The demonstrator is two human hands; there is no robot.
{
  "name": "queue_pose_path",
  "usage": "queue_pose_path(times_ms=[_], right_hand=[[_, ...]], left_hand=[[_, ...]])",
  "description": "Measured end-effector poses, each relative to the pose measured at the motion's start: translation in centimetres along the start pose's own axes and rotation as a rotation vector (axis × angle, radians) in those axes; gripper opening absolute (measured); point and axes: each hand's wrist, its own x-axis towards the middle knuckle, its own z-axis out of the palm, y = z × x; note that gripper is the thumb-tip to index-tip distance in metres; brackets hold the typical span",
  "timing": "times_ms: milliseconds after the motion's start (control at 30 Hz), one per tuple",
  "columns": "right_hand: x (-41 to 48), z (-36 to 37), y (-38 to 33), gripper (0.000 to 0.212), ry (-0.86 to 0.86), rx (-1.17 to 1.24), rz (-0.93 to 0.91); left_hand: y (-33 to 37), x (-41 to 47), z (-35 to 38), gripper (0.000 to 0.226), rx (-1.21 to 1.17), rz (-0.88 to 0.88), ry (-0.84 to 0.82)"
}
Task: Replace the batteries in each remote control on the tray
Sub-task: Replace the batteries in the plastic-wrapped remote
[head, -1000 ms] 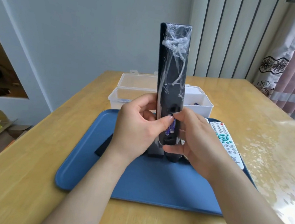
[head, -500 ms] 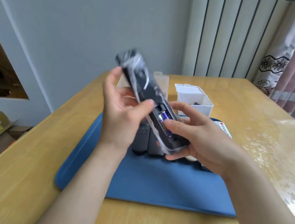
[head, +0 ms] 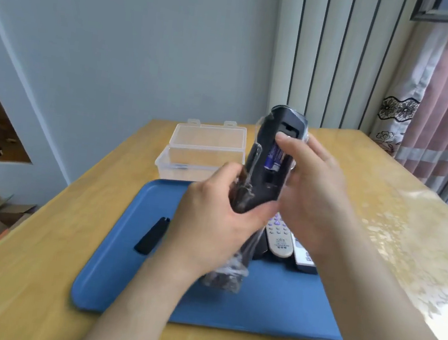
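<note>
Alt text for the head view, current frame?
A left hand grips a film-wrapped black remote control above a blue tray while the right hand touches a blue battery in its open compartment. A black battery cover and more remotes lie on the tray; a clear box sits behind it.

left hand (head: 210, 224) grips the remote (head: 259, 171); right hand (head: 315, 198) fingers touch it.
</note>
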Motion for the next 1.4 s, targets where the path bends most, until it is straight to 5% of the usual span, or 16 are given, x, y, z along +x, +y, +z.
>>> queue_pose_path(times_ms=[200,433,600,1000,1200,1400], right_hand=[[0.4,0.3,0.5,0.014,0.110,-0.135,0.305],[0.9,0.5,-0.3,0.011,0.064,-0.154,0.408],[1.2,1.0,-0.4,0.012,0.063,-0.172,0.405],[1.2,2.0,0.0,0.040,0.140,-0.279,0.347],[1.6,1.7,0.0,0.019,0.094,-0.275,0.378],[1.9,2.0,0.2,0.020,0.110,-0.269,0.373]], left_hand=[[-0.8,-0.4,3.1,0.023,-0.218,-0.144,-0.116],[-1.2,-0.4,3.1,0.025,-0.117,-0.070,-0.060],[-1.3,-0.3,3.1,0.046,-0.047,-0.046,-0.007],[-1.2,-0.3,3.0,0.043,0.002,-0.043,0.020],[-1.4,-0.2,3.1,0.048,-0.015,-0.064,0.021],[-1.5,-0.1,3.0,0.037,-0.001,-0.052,0.041]])
